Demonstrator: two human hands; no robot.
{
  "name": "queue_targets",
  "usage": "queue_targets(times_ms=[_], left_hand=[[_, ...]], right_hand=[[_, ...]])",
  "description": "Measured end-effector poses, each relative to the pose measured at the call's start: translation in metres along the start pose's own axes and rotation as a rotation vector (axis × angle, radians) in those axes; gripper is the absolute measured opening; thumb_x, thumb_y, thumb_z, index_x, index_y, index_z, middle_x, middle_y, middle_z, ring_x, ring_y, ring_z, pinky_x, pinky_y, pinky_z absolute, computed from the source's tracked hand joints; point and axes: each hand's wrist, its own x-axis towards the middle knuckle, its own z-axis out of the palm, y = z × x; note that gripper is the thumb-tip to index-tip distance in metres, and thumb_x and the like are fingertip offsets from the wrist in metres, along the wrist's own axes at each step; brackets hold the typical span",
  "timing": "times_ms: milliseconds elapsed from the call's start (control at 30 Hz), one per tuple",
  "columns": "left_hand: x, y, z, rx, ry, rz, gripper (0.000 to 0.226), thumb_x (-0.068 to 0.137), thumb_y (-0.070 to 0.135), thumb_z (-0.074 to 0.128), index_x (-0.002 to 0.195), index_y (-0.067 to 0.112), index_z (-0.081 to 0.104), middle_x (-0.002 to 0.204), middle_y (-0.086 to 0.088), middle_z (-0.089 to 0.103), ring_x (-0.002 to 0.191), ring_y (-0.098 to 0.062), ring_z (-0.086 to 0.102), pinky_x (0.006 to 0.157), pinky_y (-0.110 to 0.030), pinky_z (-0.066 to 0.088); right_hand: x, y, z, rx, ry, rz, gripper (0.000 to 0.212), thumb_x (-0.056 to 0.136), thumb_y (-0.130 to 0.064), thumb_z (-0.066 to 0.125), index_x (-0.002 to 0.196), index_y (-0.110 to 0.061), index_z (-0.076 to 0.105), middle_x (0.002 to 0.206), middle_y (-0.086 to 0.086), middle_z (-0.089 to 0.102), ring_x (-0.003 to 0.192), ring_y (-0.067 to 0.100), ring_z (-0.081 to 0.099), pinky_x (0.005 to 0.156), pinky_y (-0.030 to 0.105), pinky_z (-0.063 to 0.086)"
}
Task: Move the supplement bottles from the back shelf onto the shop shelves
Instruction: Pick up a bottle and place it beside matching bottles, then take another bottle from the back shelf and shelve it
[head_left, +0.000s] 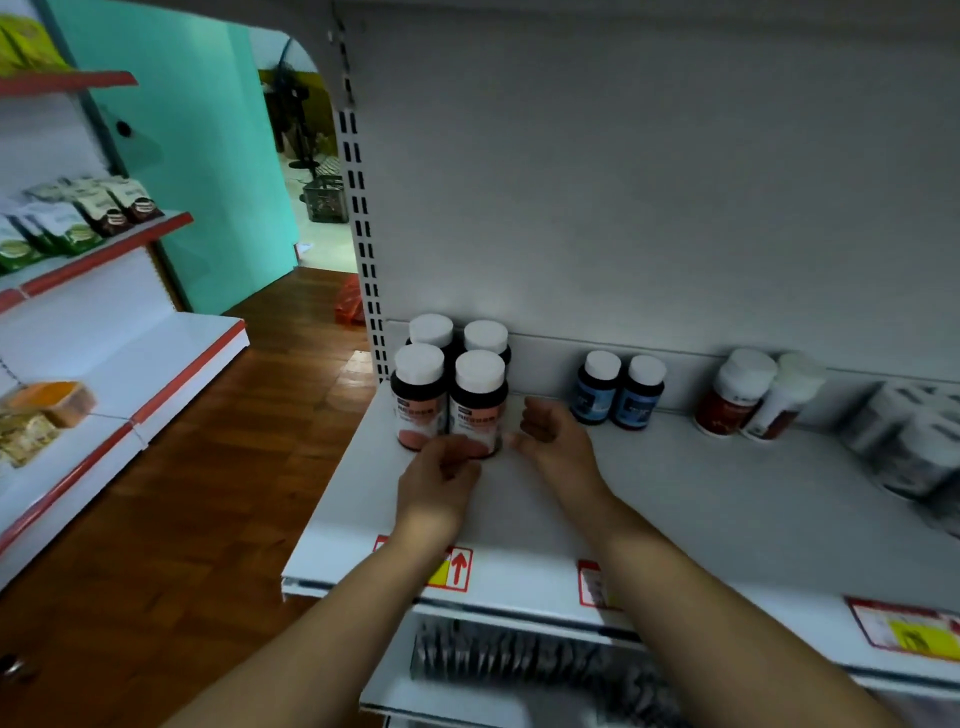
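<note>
Four pink-labelled bottles (478, 400), two blue-labelled bottles (597, 392) and two red-labelled bottles (730, 400) are counted on one shelf (675, 493); three price tags (460, 569) are seen.

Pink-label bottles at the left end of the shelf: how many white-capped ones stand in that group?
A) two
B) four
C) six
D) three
B: four pink-label bottles stand in a two-by-two block, two in front and two behind, on the shelf, left of the pair of blue-label bottles.
</note>
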Motion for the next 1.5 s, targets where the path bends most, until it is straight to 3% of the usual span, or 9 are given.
queue_targets(times_ms=[167,267,367,500,700,833,967,1167,1500], left_hand=[[-0.014,0.019,0.026,-0.145,-0.077,0.077,0.028,0.086,0.005,0.058,0.113,0.006,0.059,0.099,-0.001,0.061,0.085,-0.01,0.057,0.065,-0.005,0.041],[-0.03,0.038,0.058,-0.205,-0.151,0.125,0.027,0.084,0.002,0.058,0.111,0.008,0.058,0.099,-0.004,0.062,0.085,-0.01,0.059,0.077,-0.01,0.045],[-0.057,0.059,0.097,-0.231,-0.235,0.166,0.026,0.083,0.003,0.06,0.108,0.01,0.06,0.098,-0.005,0.064,0.092,-0.016,0.06,0.086,-0.023,0.046],[-0.105,0.089,0.165,-0.271,-0.407,0.21,0.025,0.084,0.002,0.059,0.106,0.014,0.058,0.1,-0.007,0.064,0.094,-0.015,0.059,0.089,-0.025,0.046],[-0.22,0.146,0.307,-0.331,-0.604,0.27,0.028,0.084,-0.002,0.058,0.111,0.003,0.057,0.102,-0.011,0.062,0.095,-0.017,0.056,0.09,-0.026,0.046],[-0.299,0.183,0.396,-0.381,-0.737,0.295,0.024,0.084,-0.001,0.058,0.104,0.012,0.057,0.096,-0.005,0.062,0.09,-0.016,0.057,0.082,-0.021,0.046],[-0.351,0.214,0.468,-0.369,-0.847,0.313,0.025,0.082,-0.001,0.061,0.098,0.017,0.057,0.101,-0.01,0.064,0.092,-0.016,0.057,0.093,-0.031,0.045],[-0.376,0.262,0.586,-0.355,-0.907,0.385,0.024,0.082,0.003,0.063,0.097,0.02,0.058,0.101,-0.005,0.065,0.096,-0.016,0.059,0.098,-0.035,0.046],[-0.388,0.359,0.796,-0.291,-0.945,0.451,0.02,0.083,0.011,0.062,0.101,0.019,0.061,0.102,-0.003,0.065,0.094,-0.017,0.061,0.097,-0.038,0.048]], right_hand=[[-0.028,-0.014,-0.043,0.066,0.169,0.011,0.044,0.079,0.001,0.067,0.12,-0.002,0.053,0.112,0.006,0.056,0.103,0.017,0.054,0.086,0.023,0.05],[-0.054,-0.018,-0.08,0.079,0.27,0.012,0.037,0.079,0.004,0.065,0.115,0.0,0.056,0.108,0.011,0.06,0.095,0.017,0.057,0.069,0.01,0.05],[-0.084,-0.02,-0.126,0.078,0.393,-0.005,0.032,0.079,0.004,0.066,0.11,-0.002,0.059,0.107,0.013,0.063,0.092,0.018,0.058,0.078,0.02,0.051],[-0.139,-0.019,-0.209,0.119,0.492,-0.03,0.032,0.081,0.006,0.062,0.112,0.0,0.057,0.104,0.009,0.061,0.091,0.016,0.057,0.069,0.009,0.049],[-0.248,-0.004,-0.367,0.183,0.691,-0.066,0.031,0.081,0.011,0.058,0.112,0.007,0.056,0.092,0.008,0.06,0.081,0.013,0.055,0.078,0.024,0.046],[-0.319,-0.002,-0.472,0.213,0.782,-0.086,0.029,0.083,0.009,0.056,0.11,-0.002,0.055,0.087,0.0,0.059,0.081,0.008,0.055,0.079,0.02,0.046],[-0.363,0.002,-0.554,0.205,0.898,-0.067,0.027,0.084,0.003,0.059,0.109,-0.007,0.059,0.094,0.0,0.063,0.09,0.011,0.059,0.083,0.024,0.049],[-0.367,0.018,-0.669,0.193,0.976,-0.089,0.026,0.085,0.0,0.059,0.109,-0.011,0.059,0.097,-0.002,0.063,0.095,0.012,0.059,0.09,0.03,0.049],[-0.331,0.029,-0.889,0.126,1.063,-0.091,0.024,0.085,-0.011,0.063,0.108,-0.015,0.061,0.109,0.008,0.066,0.1,0.023,0.063,0.08,0.027,0.053]])
